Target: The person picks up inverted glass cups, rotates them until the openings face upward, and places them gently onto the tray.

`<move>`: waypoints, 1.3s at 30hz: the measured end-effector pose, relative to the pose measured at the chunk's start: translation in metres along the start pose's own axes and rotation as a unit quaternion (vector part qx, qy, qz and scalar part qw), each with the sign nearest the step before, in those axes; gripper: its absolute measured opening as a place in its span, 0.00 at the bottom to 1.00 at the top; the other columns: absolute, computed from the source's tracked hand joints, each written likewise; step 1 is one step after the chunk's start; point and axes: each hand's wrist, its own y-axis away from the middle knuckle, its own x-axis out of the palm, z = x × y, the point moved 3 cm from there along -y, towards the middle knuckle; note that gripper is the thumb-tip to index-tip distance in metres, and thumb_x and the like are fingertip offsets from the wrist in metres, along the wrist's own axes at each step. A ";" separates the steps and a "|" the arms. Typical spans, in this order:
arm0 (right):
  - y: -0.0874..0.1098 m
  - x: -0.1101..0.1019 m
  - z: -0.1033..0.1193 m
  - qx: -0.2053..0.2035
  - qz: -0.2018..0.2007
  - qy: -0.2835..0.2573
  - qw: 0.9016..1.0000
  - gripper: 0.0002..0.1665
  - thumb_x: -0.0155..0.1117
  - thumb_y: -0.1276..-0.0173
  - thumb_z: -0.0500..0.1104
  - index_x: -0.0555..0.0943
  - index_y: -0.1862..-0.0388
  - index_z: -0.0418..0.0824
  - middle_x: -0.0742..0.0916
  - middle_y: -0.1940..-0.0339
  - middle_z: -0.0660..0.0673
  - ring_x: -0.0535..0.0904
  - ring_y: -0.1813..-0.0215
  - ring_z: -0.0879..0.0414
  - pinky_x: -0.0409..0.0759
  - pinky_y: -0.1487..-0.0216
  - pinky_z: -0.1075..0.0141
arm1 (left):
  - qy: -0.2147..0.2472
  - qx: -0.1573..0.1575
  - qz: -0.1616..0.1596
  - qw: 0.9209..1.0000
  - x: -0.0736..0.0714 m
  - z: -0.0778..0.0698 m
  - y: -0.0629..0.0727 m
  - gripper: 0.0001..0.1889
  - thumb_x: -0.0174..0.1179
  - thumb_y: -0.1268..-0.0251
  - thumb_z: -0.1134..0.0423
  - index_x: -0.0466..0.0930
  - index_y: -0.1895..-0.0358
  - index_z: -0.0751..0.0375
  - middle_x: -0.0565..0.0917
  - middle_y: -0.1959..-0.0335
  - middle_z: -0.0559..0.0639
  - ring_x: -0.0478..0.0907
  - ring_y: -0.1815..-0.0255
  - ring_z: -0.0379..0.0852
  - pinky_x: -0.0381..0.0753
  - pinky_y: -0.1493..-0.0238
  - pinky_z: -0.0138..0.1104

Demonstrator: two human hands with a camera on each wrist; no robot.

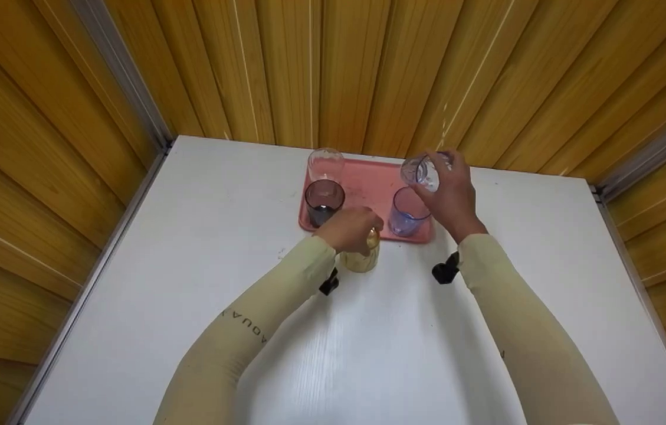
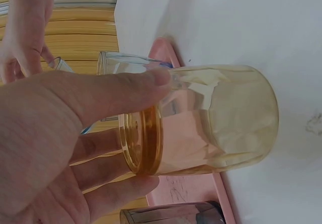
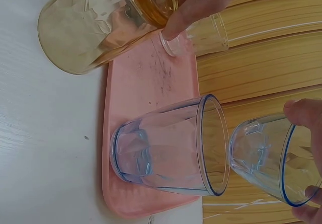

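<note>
My left hand (image 1: 351,229) grips an amber-tinted glass (image 2: 221,118) round its thick base, thumb on one side and fingers on the other. That glass is mouth down, close over the white table at the tray's front edge. My right hand (image 1: 452,192) holds a clear glass with a blue rim (image 3: 261,156) near its mouth, over the back right of the pink tray (image 1: 373,177). Just below it, a bluish glass (image 3: 161,146) stands upright at the tray's right end. A dark glass (image 1: 324,200) and a clear glass (image 1: 325,165) stand at the left end.
A wooden-slat wall (image 1: 344,77) rises close behind the tray. Metal rails (image 1: 123,71) run along the corners beside the white table (image 1: 333,354). A black wrist camera mount (image 1: 446,269) hangs under the right forearm.
</note>
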 end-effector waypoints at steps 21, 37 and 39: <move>-0.016 0.009 0.000 0.001 0.004 0.001 1.000 0.50 0.69 0.38 0.53 0.53 0.23 0.57 0.62 0.27 0.42 0.61 0.27 0.42 0.69 0.31 0.44 | 0.005 0.006 0.003 1.000 -0.001 0.001 -0.001 0.25 0.74 0.51 0.64 0.82 0.46 0.50 0.84 0.48 0.45 0.79 0.46 0.44 0.79 0.40 0.38; -0.029 0.017 -0.008 0.034 0.027 0.000 0.999 0.49 0.67 0.36 0.54 0.50 0.22 0.56 0.60 0.25 0.40 0.59 0.25 0.41 0.68 0.30 0.46 | 0.016 -0.008 0.008 1.000 0.000 0.001 -0.001 0.25 0.75 0.52 0.64 0.82 0.46 0.49 0.84 0.48 0.44 0.79 0.46 0.43 0.79 0.40 0.39; -0.030 0.019 -0.009 0.037 0.031 -0.001 0.999 0.50 0.66 0.36 0.54 0.49 0.22 0.56 0.59 0.24 0.39 0.59 0.25 0.40 0.67 0.30 0.46 | 0.014 -0.008 0.009 1.000 0.000 0.001 -0.001 0.25 0.75 0.52 0.64 0.82 0.46 0.49 0.84 0.48 0.44 0.79 0.46 0.43 0.79 0.40 0.39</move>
